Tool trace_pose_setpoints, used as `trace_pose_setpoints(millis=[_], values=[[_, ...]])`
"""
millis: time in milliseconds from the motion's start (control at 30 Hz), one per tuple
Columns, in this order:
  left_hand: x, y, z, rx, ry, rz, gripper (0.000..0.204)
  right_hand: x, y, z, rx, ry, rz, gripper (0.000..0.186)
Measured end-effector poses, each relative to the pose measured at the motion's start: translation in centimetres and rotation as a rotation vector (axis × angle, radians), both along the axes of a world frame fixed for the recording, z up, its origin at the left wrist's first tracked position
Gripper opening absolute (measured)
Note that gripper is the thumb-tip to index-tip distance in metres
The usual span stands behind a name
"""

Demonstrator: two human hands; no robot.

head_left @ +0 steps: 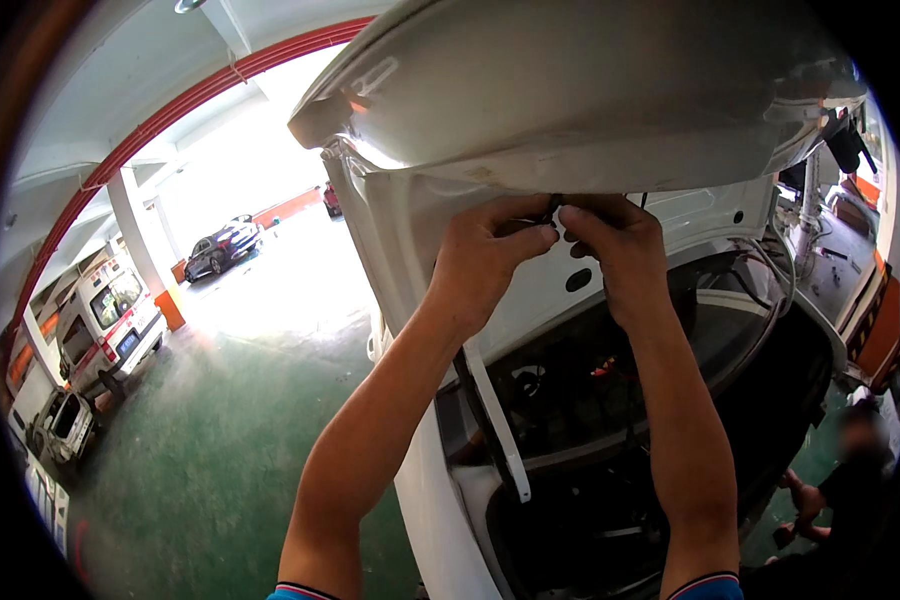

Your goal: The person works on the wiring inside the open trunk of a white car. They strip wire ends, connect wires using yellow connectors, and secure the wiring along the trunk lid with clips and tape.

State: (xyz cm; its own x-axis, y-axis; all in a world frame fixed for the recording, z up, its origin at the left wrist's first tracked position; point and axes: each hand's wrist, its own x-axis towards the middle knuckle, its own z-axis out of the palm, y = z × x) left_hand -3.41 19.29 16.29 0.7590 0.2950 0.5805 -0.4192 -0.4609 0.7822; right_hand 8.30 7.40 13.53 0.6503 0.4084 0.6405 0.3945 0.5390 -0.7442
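Both my arms reach up to the underside of a raised white car lid [570, 110]. My left hand [480, 260] is closed in a pinch, thumb against fingers, on a small black part [555, 205]. Close beside it, my right hand [625, 245] pinches the same small part between thumb and fingertips. The part's exact kind is too small to tell. Below my hands, an inner white panel [520, 310] of the lid has a dark oval hole [578, 280]. A white metal strut [495, 420] slants down from near my left forearm into the dark car opening [570, 520].
A person in dark clothing [840, 490] is low at the right, hands forward. On the left stretches a green floor [230, 460]. A white van [110, 310] and a dark car [220, 248] stand farther off. Cables [780, 270] hang along the opening's right side.
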Motion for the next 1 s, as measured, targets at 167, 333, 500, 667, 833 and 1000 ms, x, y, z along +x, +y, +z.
trace_pose_setpoints(millis=[167,333,500,667,833,1000], values=[[-0.4,-0.7,-0.2,0.108,-0.033,0.126,0.04,0.0,0.4,-0.3,0.055,0.016,0.085,0.027],[-0.2,-1.0,-0.8,0.23,-0.12,0.242,0.036,0.1,0.8,0.2,0.072,-0.03,0.084,0.024],[-0.2,-1.1,-0.8,0.313,-0.151,0.334,0.034,-0.6,1.4,0.6,0.066,0.001,0.015,0.022],[-0.1,-1.8,-0.7,0.348,-0.112,0.374,0.03,0.1,1.7,0.3,0.069,0.022,0.019,0.022],[-0.4,-1.1,-0.6,0.229,-0.11,0.225,0.036,1.4,2.2,-0.7,0.18,0.136,0.32,0.021],[-0.3,-1.0,-0.6,0.086,-0.107,0.178,0.037,1.4,2.3,-1.1,0.169,0.137,0.329,0.023]])
